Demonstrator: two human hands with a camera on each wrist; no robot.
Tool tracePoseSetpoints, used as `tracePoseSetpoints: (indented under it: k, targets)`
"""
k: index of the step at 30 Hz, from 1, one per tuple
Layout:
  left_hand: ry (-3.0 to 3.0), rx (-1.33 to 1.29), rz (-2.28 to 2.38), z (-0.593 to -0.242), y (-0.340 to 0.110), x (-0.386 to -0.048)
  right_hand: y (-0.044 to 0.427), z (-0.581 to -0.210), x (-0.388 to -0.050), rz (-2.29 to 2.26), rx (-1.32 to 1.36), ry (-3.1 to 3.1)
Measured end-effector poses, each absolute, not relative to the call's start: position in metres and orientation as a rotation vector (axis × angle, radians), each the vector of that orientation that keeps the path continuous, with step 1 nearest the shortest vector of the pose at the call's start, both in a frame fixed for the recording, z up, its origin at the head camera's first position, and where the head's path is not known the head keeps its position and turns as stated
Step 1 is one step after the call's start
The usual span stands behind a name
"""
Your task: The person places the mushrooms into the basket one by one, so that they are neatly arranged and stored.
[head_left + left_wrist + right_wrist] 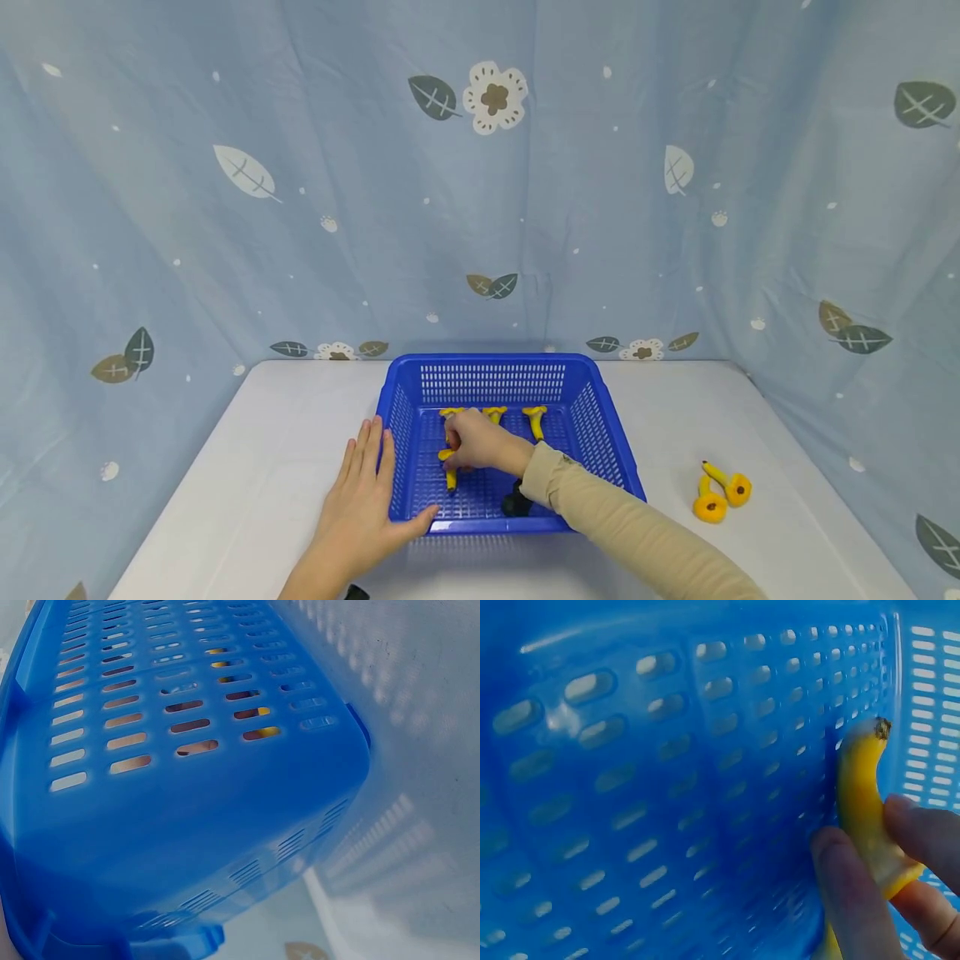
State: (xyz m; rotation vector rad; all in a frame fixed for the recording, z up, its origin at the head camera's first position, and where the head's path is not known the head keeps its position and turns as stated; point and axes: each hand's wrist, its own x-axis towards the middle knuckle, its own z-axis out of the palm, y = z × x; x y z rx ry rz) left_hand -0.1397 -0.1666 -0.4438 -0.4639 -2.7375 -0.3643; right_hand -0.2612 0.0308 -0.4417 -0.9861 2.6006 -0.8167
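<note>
A blue plastic basket [487,360] with slotted walls stands on the table. Inside it, my right hand [483,442] pinches a yellow trumpet-shaped mushroom [861,791] between thumb and fingers, its dark stem end pointing toward me, low over the basket floor. Farther back in the basket lie a mushroom [535,421] at the right, another mushroom [495,413] in the middle, and a third mushroom [450,412] at the left, partly hidden by the hand. With fingers straight, my left hand [356,512] rests against the basket's left side, its thumb by the front corner; the left wrist view shows the basket wall [165,840].
To the right of the basket, two more yellow mushrooms [709,507] with brown cap centres lie together on the white table [675,417]. A blue curtain [600,250] patterned with leaves and flowers hangs behind the table and along its sides.
</note>
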Motion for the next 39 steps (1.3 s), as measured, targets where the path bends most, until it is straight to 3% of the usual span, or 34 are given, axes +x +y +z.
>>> tracePoseSetpoints:
  k: [20, 31, 39]
  targets:
    - [-2.731, -0.449, -0.378, -0.445, -0.167, -0.136, 0.029, -0.432, -0.256, -0.607, -0.966, 2.648]
    - [-2.730, -0.449, -0.386, -0.445, -0.165, -0.136, 0.051, -0.401, -0.262, -0.870, -0.826, 2.568]
    - [-2.793, -0.441, -0.399, -0.444, -0.167, -0.139, 0.069, -0.380, -0.244, -1.231, -0.804, 2.539]
